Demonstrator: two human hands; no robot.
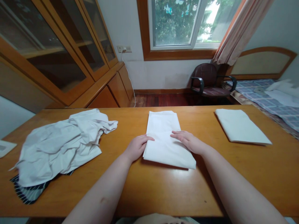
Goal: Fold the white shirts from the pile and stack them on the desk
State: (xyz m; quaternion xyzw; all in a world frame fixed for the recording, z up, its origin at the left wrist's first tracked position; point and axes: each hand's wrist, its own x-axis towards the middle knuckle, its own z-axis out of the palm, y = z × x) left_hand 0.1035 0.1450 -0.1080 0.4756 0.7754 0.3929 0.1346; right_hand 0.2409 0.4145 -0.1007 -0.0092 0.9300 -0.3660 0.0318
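Note:
A white cloth (pixel 161 121), folded into a long flat shape, lies on the table straight in front of me. My left hand (pixel 139 146) rests at its left edge, fingers stretched over the border of the fabric. On the right side of the same cloth, my right hand (pixel 188 141) lies flat with its fingers extended across the top. Neither hand grips the cloth. To the right sits another folded white cloth (pixel 240 126), flat and neatly squared. A crumpled heap of white fabric (pixel 63 146) spreads over the left part of the table.
Under the heap, a dark striped fabric (pixel 30 189) pokes out. A pale flat item (pixel 6 148) lies at the table's left edge. The wooden table (pixel 149 193) spans the front. Beyond it are a glass-door cabinet (pixel 93 74), an armchair (pixel 206 79) and a bed (pixel 268 93).

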